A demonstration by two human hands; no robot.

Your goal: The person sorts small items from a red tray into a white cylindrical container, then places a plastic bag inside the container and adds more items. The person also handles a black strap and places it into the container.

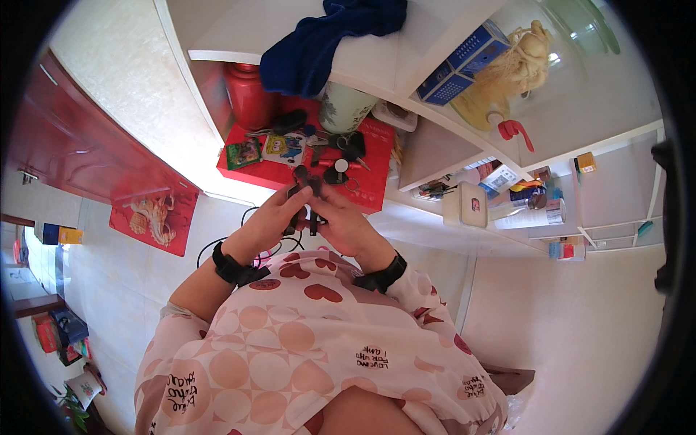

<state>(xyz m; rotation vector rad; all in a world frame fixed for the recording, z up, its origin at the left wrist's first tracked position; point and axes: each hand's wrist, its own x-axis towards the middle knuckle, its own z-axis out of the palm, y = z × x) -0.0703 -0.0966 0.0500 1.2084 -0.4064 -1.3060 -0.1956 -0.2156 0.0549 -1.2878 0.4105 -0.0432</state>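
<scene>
In front of my body, my left hand [274, 218] and my right hand [348, 222] meet with their fingers curled around a small black object [300, 174]. A rounded dark end sticks up past the fingertips, and dark parts hang below the hands. The fingers hide the rest, so its exact kind is unclear. Just beyond lies a red box [375, 187] with bunches of keys [329, 140], a black key fob [356, 144], a round white-topped tag [341, 165] and a metal key ring [352, 185] on it. A green sachet [243, 154] and a cartoon-printed packet [284, 148] lie to their left.
On the red box stand a red flask [251, 98] and a pale green canister [343, 109]. A dark blue cloth [304, 54] drapes over the white shelf edge [223, 56]. Right, a large glass jar [481, 109] has a red tap [514, 132]. Black cable [217, 242] lies below.
</scene>
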